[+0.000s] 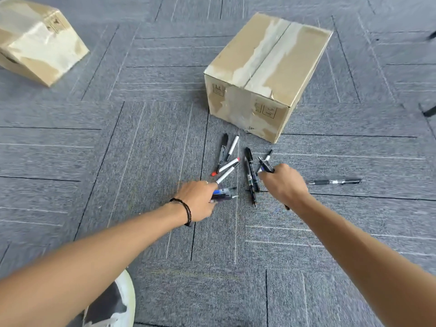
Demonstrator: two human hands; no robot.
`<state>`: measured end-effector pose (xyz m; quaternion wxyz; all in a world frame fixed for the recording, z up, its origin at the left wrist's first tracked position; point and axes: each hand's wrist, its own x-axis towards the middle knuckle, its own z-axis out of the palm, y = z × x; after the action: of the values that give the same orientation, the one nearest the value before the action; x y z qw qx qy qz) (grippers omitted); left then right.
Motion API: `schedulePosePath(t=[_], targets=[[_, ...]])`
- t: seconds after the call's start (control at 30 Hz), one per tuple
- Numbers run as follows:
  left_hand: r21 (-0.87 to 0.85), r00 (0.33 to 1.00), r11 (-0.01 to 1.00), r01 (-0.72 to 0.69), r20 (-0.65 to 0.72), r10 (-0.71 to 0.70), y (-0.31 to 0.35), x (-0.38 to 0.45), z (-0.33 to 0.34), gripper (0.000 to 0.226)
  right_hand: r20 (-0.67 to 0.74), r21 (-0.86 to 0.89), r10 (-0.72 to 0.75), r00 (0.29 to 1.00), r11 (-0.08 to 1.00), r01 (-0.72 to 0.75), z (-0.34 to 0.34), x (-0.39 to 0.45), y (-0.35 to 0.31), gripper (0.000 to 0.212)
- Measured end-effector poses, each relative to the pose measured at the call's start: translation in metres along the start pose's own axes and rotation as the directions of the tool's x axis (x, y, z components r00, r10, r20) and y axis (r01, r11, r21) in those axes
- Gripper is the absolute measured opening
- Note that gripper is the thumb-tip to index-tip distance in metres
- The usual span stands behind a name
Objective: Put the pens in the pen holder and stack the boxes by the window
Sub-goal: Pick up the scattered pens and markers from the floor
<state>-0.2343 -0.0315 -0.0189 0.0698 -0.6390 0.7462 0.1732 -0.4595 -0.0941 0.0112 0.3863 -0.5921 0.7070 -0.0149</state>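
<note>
Several pens and markers [228, 154] lie scattered on the grey carpet in front of a taped cardboard box [266, 74]. My left hand [198, 199] grips a few pens, among them a blue one [224, 192] and a white marker. A black marker [266, 164] sticks up out of my right hand [284, 182], which holds it just right of a small heap of black pens [251, 178]. One black pen [335, 181] lies alone further right. A second cardboard box [37, 38] sits at the far left. No pen holder is in view.
Grey carpet tiles [141, 161] cover the whole floor. My white and grey shoe [115, 303] shows at the bottom left. Dark objects [429, 112] poke in at the right edge.
</note>
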Motion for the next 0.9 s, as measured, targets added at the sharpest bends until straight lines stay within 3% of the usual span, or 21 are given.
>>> schedulePosePath(t=[0.07,0.13,0.2,0.33,0.5,0.57,0.67,0.8,0.9], targets=[[-0.321,0.992,0.942,0.093,-0.048,-0.115,0.0,-0.001,-0.004,0.009,0.049,0.079,-0.009,0.999,0.997,0.005,-0.001,0.01,-0.016,0.028],[-0.601,0.946,0.78,0.174,-0.118,-0.302,-0.002,-0.001,-0.009,0.019,0.058,0.065,-0.007,0.998,0.998,0.003,-0.001,0.021,-0.037,0.022],[-0.767,0.883,0.599,0.231,-0.093,-0.46,-0.004,0.0,-0.017,0.022,-0.014,0.036,0.009,1.0,0.999,-0.009,0.001,0.033,-0.056,0.025],[-0.892,0.821,0.348,0.288,0.043,-0.569,-0.016,0.007,-0.026,0.037,-0.086,-0.032,0.037,0.996,0.999,-0.04,0.012,0.068,-0.09,0.02],[-0.955,0.835,0.065,0.289,0.218,-0.505,-0.03,0.009,-0.037,0.017,-0.126,-0.129,0.053,0.991,0.989,-0.07,0.026,0.096,-0.113,0.02],[-0.95,0.828,0.094,0.299,0.209,-0.521,-0.036,0.014,-0.036,0.019,-0.142,-0.188,0.048,0.989,0.979,-0.074,0.03,0.102,-0.116,0.014],[-0.883,0.795,0.279,0.378,0.155,-0.587,-0.045,0.027,-0.029,0.031,-0.126,-0.217,0.025,0.992,0.975,-0.052,0.033,0.107,-0.118,0.02],[-0.704,0.786,0.515,0.488,0.098,-0.61,-0.044,0.049,-0.031,0.028,-0.081,-0.101,0.012,0.997,0.995,-0.02,0.023,0.112,-0.114,0.027],[-0.57,0.803,0.654,0.497,0.016,-0.596,-0.044,0.076,-0.034,0.039,-0.066,-0.002,0.01,0.998,1.0,-0.01,0.012,0.107,-0.102,0.017]])
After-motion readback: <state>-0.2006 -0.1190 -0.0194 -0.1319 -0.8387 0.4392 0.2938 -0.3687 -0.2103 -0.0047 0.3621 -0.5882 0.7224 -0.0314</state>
